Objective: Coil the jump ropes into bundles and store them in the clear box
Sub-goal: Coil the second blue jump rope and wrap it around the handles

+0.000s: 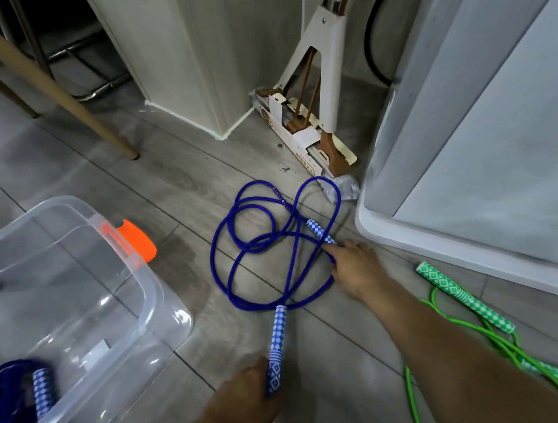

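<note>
Blue jump rope [253, 182] lies uncoiled in loose loops on the floor [173, 184]. Left hand [248, 397] grips its near handle [279, 334]. Right hand [355, 268] has fingertips at the end of the far handle [320, 231]; whether they pinch it cannot be told. Clear box [139, 283], with an orange latch [137, 239], stands to the left and holds one coiled blue rope [9, 393]. Green jump rope [463, 298] lies to the right. Print on the cardboard pack [303, 145] is too small to read.
</note>
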Demonstrator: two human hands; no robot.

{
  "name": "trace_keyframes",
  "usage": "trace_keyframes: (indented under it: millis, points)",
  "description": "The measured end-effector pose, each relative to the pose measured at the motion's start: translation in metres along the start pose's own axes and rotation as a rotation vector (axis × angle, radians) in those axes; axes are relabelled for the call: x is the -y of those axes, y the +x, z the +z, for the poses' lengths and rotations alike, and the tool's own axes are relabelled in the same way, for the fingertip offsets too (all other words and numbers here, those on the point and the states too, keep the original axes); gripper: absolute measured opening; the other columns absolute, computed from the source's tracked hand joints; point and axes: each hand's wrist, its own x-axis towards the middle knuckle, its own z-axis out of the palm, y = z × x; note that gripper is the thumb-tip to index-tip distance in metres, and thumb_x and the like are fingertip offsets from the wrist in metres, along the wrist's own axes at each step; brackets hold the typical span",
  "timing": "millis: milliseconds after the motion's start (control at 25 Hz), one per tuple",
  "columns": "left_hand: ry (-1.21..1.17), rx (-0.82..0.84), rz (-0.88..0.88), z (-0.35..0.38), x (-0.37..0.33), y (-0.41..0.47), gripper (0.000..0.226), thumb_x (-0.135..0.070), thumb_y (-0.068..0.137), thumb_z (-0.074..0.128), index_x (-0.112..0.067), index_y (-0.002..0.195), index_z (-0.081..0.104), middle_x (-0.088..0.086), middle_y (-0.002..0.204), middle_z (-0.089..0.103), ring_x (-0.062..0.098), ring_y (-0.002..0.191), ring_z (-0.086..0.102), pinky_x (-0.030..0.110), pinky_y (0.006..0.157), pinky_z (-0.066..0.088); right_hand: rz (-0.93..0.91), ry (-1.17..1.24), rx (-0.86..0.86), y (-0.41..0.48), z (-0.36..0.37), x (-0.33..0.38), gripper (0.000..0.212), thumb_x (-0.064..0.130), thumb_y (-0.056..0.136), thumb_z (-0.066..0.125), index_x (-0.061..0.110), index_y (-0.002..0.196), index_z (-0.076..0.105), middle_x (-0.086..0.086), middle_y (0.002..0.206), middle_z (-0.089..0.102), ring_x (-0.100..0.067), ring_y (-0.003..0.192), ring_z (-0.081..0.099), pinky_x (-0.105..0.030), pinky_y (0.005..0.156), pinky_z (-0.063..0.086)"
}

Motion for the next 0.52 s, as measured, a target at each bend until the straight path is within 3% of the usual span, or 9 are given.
trace_keyframes:
  millis: [80, 160, 280, 400, 480, 520]
  points:
    - [0.091, 0.116, -0.073, 0.010, 0.006, -0.002, 0.054, -0.060, 0.076, 0.053, -0.032, 0.122, 0.047, 0.000, 0.122, 0.062, 0.020, 0.113, 0.061, 0.031, 0.095, 0.049, 0.008, 0.040, -0.073, -0.018, 0.003, 0.005, 0.033, 0.024, 0.098, 0.047, 0.033, 0.129, 0.054, -0.011, 0.123, 0.055, -0.035, 0.111, 0.056, -0.040, 0.093, 0.043]
    - [0.178, 0.109, -0.084, 0.020, 0.014, -0.001, 0.067, -0.061, 0.075, 0.054, -0.033, 0.136, 0.044, 0.002, 0.130, 0.060, 0.021, 0.120, 0.059, 0.031, 0.098, 0.048, 0.039, 0.187, -0.095, -0.042, 0.002, 0.006, 0.024, 0.024, 0.098, 0.051, 0.029, 0.121, 0.051, -0.011, 0.115, 0.051, -0.037, 0.103, 0.061, -0.040, 0.084, 0.046]
    - [0.468, 0.117, -0.045, 0.032, 0.022, -0.004, 0.061, -0.054, 0.086, 0.054, -0.033, 0.142, 0.043, 0.000, 0.137, 0.057, 0.022, 0.125, 0.056, 0.031, 0.101, 0.046, 0.080, 0.347, -0.133, -0.075, -0.016, -0.002, 0.032, 0.024, 0.094, 0.057, 0.023, 0.123, 0.044, -0.007, 0.117, 0.056, -0.036, 0.102, 0.062, -0.040, 0.081, 0.047]
    - [0.614, 0.318, -0.021, 0.029, 0.018, -0.022, 0.061, -0.061, 0.094, 0.039, -0.044, 0.151, 0.025, 0.001, 0.154, 0.040, 0.022, 0.140, 0.042, 0.036, 0.112, 0.034, 0.046, 0.490, -0.079, -0.109, -0.045, -0.018, 0.034, 0.021, 0.082, 0.067, 0.025, 0.115, 0.058, 0.008, 0.103, 0.066, -0.025, 0.096, 0.066, -0.038, 0.084, 0.053]
    - [0.589, 0.244, 0.088, 0.012, 0.001, -0.033, 0.055, -0.054, 0.096, 0.040, -0.035, 0.148, 0.034, 0.005, 0.151, 0.043, 0.027, 0.137, 0.044, 0.040, 0.109, 0.037, -0.004, 0.635, 0.018, -0.135, -0.061, -0.028, 0.029, 0.023, 0.074, 0.073, 0.029, 0.102, 0.068, 0.010, 0.096, 0.072, -0.014, 0.090, 0.068, -0.040, 0.087, 0.056]
    - [0.519, 0.071, 0.166, -0.001, -0.013, -0.034, 0.048, -0.045, 0.097, 0.043, -0.028, 0.142, 0.040, 0.006, 0.144, 0.049, 0.028, 0.129, 0.050, 0.038, 0.103, 0.042, -0.028, 0.708, 0.053, -0.149, -0.067, -0.030, 0.027, 0.020, 0.073, 0.076, 0.028, 0.098, 0.071, 0.008, 0.096, 0.074, -0.010, 0.091, 0.069, -0.039, 0.089, 0.056]
